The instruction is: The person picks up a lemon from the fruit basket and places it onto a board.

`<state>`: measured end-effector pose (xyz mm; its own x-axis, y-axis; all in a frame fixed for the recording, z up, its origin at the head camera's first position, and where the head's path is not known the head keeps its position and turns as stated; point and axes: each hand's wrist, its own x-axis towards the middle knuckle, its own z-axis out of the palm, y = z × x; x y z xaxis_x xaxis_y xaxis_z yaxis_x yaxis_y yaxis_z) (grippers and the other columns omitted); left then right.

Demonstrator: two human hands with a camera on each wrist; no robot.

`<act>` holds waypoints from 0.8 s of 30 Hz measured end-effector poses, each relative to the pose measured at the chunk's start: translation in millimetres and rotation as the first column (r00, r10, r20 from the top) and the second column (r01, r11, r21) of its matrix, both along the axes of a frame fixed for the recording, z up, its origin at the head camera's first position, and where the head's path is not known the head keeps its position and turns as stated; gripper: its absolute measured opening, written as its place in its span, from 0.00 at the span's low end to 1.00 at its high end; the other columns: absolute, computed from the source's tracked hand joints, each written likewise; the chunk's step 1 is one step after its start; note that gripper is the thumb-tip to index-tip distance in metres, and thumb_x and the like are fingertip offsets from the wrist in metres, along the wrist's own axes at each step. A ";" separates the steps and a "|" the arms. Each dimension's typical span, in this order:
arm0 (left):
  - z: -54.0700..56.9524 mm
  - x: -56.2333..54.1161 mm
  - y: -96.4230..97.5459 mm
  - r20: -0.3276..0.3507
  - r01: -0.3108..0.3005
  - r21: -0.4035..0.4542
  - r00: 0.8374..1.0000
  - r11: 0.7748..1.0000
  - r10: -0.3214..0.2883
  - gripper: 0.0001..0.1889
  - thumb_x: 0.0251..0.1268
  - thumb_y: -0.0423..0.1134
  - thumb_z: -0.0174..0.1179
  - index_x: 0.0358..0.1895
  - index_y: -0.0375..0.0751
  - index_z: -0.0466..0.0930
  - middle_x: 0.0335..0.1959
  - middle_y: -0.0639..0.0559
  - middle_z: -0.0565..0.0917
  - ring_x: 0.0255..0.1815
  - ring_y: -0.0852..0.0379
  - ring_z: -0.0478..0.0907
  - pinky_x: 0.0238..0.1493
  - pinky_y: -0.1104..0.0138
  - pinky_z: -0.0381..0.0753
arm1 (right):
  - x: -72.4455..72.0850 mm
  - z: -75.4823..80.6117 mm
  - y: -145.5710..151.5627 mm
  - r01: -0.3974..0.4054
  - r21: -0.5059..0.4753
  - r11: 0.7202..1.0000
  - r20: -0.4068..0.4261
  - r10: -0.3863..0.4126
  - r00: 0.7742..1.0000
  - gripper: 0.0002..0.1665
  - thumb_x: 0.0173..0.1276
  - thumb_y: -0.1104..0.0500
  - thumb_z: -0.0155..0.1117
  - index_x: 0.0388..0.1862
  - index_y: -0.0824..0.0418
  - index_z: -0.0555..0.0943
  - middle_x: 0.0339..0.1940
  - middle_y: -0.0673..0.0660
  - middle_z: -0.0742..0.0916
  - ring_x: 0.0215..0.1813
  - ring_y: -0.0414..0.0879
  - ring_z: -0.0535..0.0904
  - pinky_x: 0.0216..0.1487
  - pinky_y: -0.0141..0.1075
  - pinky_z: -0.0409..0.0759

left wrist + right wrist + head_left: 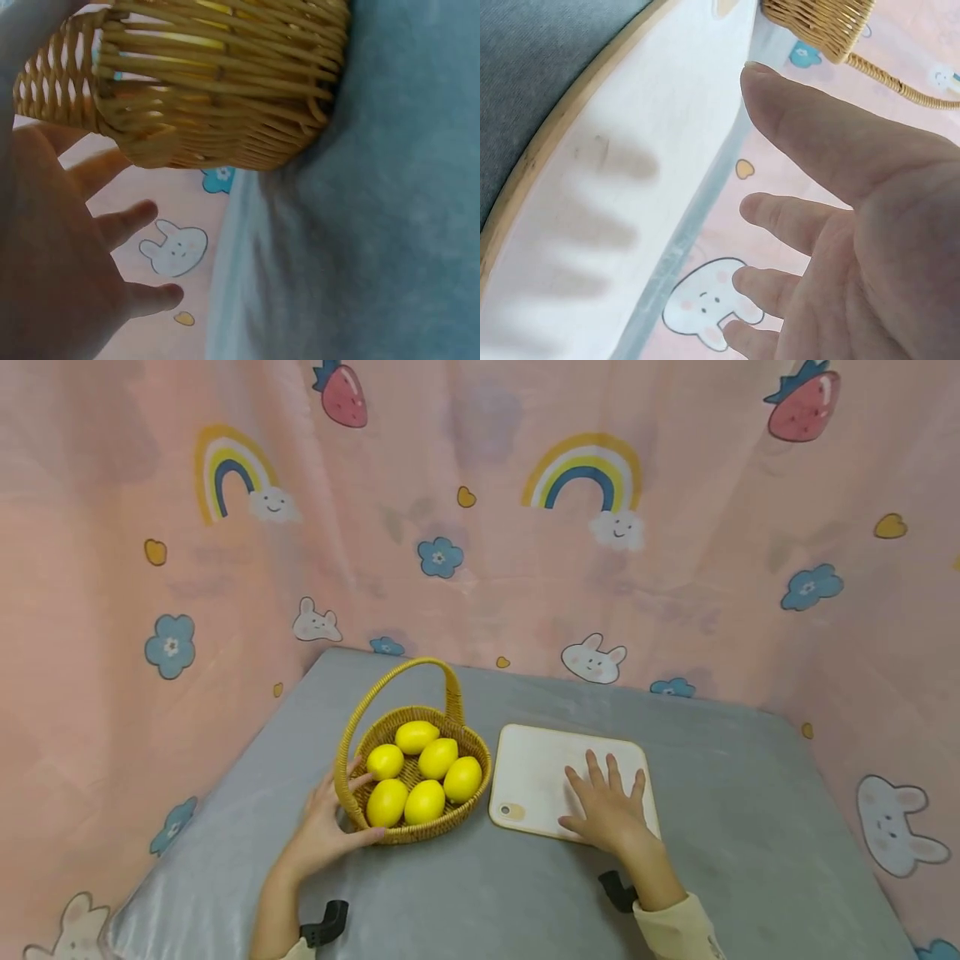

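Note:
A yellow wicker basket (420,837) with a tall hoop handle stands left of the middle of the table. Several yellow lemons (424,802) lie inside it. My left hand (318,835) is at the basket's left side, thumb by the front rim and fingers spread near the handle's base; the left wrist view shows outstretched fingers (126,223) beside the wicker (217,97). A white cutting board (536,768) with a tan edge lies right of the basket. Above its right part my right hand (607,810) is spread, palm down, apart from the surface; its shadow falls on the board (667,97).
Grey cloth (465,893) covers the table. A pink patterned curtain (480,602) hangs behind and at both sides. Each wrist carries a black mount, the left one (326,925) and the right one (617,892).

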<state>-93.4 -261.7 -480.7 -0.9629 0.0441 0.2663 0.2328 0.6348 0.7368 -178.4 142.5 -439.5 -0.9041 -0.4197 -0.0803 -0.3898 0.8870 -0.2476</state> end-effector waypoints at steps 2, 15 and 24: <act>-3.2 -0.1 -0.9 0.007 0.008 0.011 1.000 1.000 -0.008 0.40 0.48 0.48 0.78 0.68 0.43 0.75 0.79 0.43 0.57 0.77 0.32 0.44 0.66 0.28 0.41 | -0.7 -0.7 -1.2 -0.006 0.001 1.000 -0.004 0.006 1.000 0.43 0.65 0.47 0.70 0.74 0.62 0.67 0.78 0.74 0.56 0.77 0.75 0.43 0.65 0.79 0.35; -17.1 -2.5 -2.3 -0.014 0.023 0.106 1.000 0.994 -0.022 0.30 0.51 0.46 0.78 0.58 0.44 0.80 0.79 0.45 0.56 0.78 0.35 0.50 0.67 0.30 0.53 | -7.4 -1.9 -27.4 -0.136 -0.149 0.979 -0.161 0.112 0.981 0.33 0.67 0.50 0.69 0.68 0.62 0.76 0.72 0.70 0.71 0.73 0.69 0.62 0.65 0.78 0.41; -16.7 -0.2 -1.9 -0.013 -0.026 0.024 1.000 0.999 0.026 0.30 0.48 0.52 0.78 0.54 0.44 0.81 0.79 0.49 0.59 0.75 0.37 0.58 0.67 0.34 0.59 | -8.8 0.2 -55.6 -0.285 -0.319 0.904 -0.233 0.216 0.948 0.26 0.66 0.57 0.70 0.62 0.63 0.80 0.67 0.64 0.78 0.69 0.62 0.70 0.68 0.74 0.49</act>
<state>-93.6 -263.6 -497.4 -0.9599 0.0123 0.2800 0.2264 0.6228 0.7489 -187.2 86.9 -439.2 -0.7492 -0.6047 0.2704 -0.6570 0.6263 -0.4197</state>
